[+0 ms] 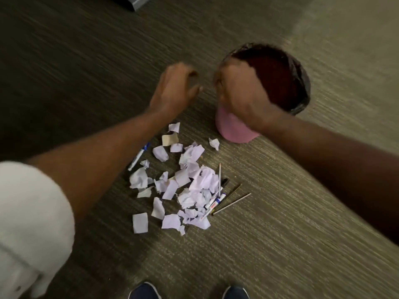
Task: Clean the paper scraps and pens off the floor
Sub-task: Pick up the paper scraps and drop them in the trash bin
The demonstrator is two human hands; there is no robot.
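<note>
Several torn and crumpled white paper scraps (pixel 194 186) lie in a loose pile on the carpet. A blue-capped marker (pixel 138 157) rests at the pile's left edge, partly under my left forearm. Two more markers (pixel 216 201) and thin pens (pixel 232 203) lie at the pile's right side. A pink bin (pixel 231 130) with a dark liner stands just beyond the pile. My left hand (pixel 174 89) hovers above the floor left of the bin, fingers curled apart, nothing in it. My right hand (pixel 239 93), blurred, is closed over the bin's near-left rim.
My two dark shoes (pixel 144 291) (pixel 235 292) stand at the bottom edge, close to the pile. A grey object (pixel 138 1) sits at the top edge. Striped carpet (pixel 302 234) stretches all around.
</note>
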